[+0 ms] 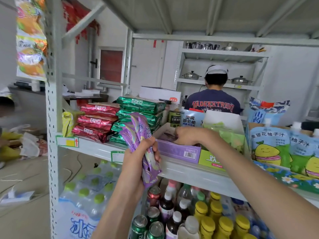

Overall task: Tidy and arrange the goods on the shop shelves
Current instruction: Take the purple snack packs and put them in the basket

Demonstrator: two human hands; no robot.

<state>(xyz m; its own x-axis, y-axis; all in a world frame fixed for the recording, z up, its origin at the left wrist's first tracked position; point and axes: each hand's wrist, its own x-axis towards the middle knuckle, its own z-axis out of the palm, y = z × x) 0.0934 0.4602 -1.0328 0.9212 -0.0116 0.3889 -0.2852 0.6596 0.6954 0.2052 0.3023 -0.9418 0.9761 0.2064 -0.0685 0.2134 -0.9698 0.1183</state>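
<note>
Centre frame: left hand [138, 156] clenched round a bunch of purple packets [138, 131], lower ends fanned below the fist. Just right: right hand [187, 135] dipped into purple box [177, 150] on shelf [96, 149]; fingertips hidden, grip impossible to tell.

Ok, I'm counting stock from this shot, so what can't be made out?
Head view:
- right hand: grip unclear, fingertips hidden inside the purple box.
- box contents: hidden by its wall and that hand.
- number of purple packets in the left hand: they overlap.
- yellow-capped bottles: cut off by the bottom edge.
</note>
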